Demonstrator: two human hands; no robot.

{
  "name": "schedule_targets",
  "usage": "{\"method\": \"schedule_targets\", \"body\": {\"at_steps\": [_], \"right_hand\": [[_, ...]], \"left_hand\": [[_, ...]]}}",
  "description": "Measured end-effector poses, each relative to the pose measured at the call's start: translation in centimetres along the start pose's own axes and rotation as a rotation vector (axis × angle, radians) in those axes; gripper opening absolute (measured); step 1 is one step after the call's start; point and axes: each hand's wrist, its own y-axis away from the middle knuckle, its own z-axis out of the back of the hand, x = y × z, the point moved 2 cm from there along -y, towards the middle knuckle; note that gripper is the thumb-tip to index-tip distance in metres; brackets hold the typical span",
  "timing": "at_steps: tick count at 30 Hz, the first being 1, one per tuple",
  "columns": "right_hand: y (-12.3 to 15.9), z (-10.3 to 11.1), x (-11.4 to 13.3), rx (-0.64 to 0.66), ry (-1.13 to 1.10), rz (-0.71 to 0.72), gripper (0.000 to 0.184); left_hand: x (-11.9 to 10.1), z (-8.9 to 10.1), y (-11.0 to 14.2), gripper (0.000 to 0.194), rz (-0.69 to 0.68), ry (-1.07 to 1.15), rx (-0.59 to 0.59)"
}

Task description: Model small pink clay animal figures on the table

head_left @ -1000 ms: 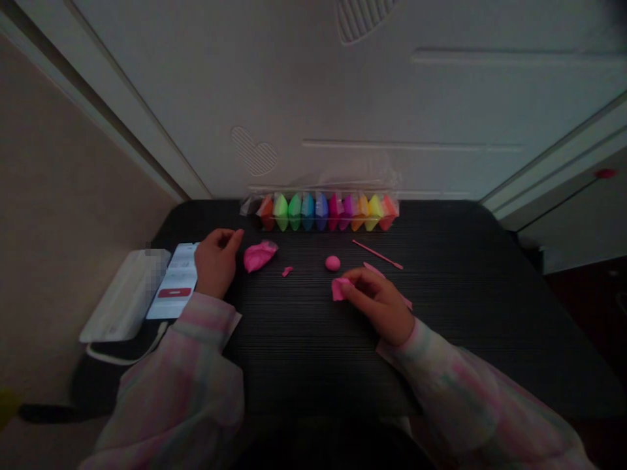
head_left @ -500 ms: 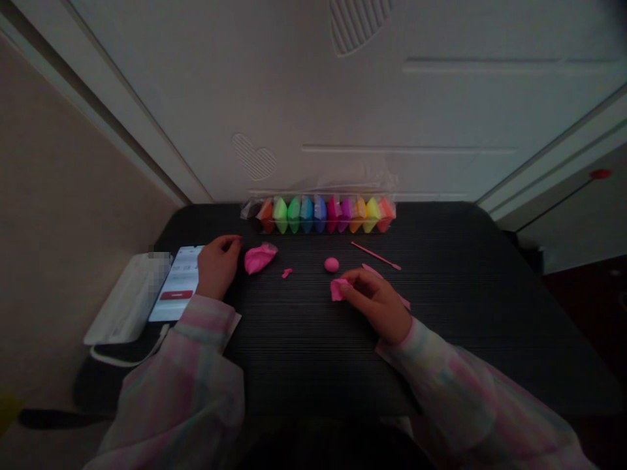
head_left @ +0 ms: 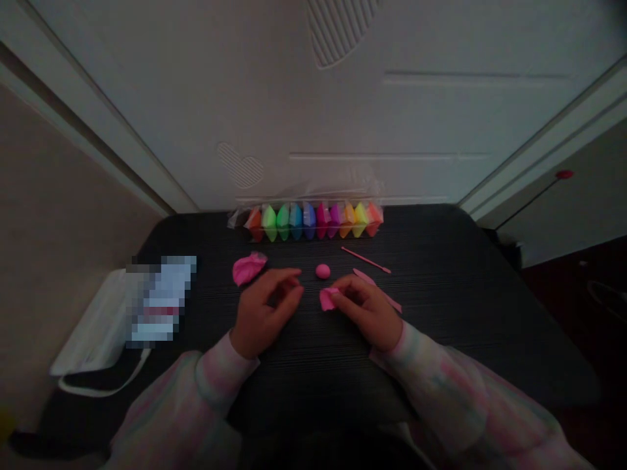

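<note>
My right hand (head_left: 368, 308) pinches a small flattened piece of pink clay (head_left: 326, 299) against the dark table (head_left: 441, 313). My left hand (head_left: 264, 307) lies just left of it, with its fingers curled and thumb and forefinger drawn together. They cover the spot where a tiny pink scrap lay, and what they hold is hidden. A small pink clay ball (head_left: 322, 271) sits just beyond both hands. A crumpled pink clay packet (head_left: 248, 267) lies to the far left of my left hand.
A row of coloured clay packets (head_left: 308, 220) in clear wrap stands at the table's back edge against a white door. Two thin pink tools (head_left: 366, 260) lie right of the ball. A phone (head_left: 159, 300) rests on a white case (head_left: 93, 333) at the left.
My left hand has left the phone's side and moved right to the table's middle, over the tiny pink scrap. The right hand has stayed on its clay piece. The view has shifted slightly.
</note>
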Motion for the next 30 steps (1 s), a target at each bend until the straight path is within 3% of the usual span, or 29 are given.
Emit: {"method": "schedule_targets", "body": {"at_steps": [2, 5, 9, 16, 21, 30], "right_hand": [[0.1, -0.2, 0.0, 0.013, -0.01, 0.02, 0.012], [0.2, -0.5, -0.4, 0.02, -0.069, 0.004, 0.012], [0.3, -0.7, -0.8, 0.014, -0.154, -0.036, 0.016], [0.3, -0.6, -0.6, -0.022, -0.075, -0.035, 0.015], [0.2, -0.5, -0.1, 0.036, 0.065, 0.052, 0.008], [-0.1, -0.2, -0.1, 0.063, 0.19, 0.116, 0.013]], "left_hand": [[-0.6, -1.4, 0.5, 0.033, 0.17, 0.23, 0.17], [-0.8, -2.5, 0.7, 0.026, 0.404, 0.474, 0.344], [-0.5, -2.8, 0.4, 0.014, 0.551, 0.632, 0.415], [0.1, -2.8, 0.3, 0.016, 0.576, 0.741, 0.392], [0.5, -2.6, 0.0, 0.015, 0.558, 0.774, 0.394], [1.2, -2.4, -0.3, 0.016, 0.508, 0.818, 0.358]]}}
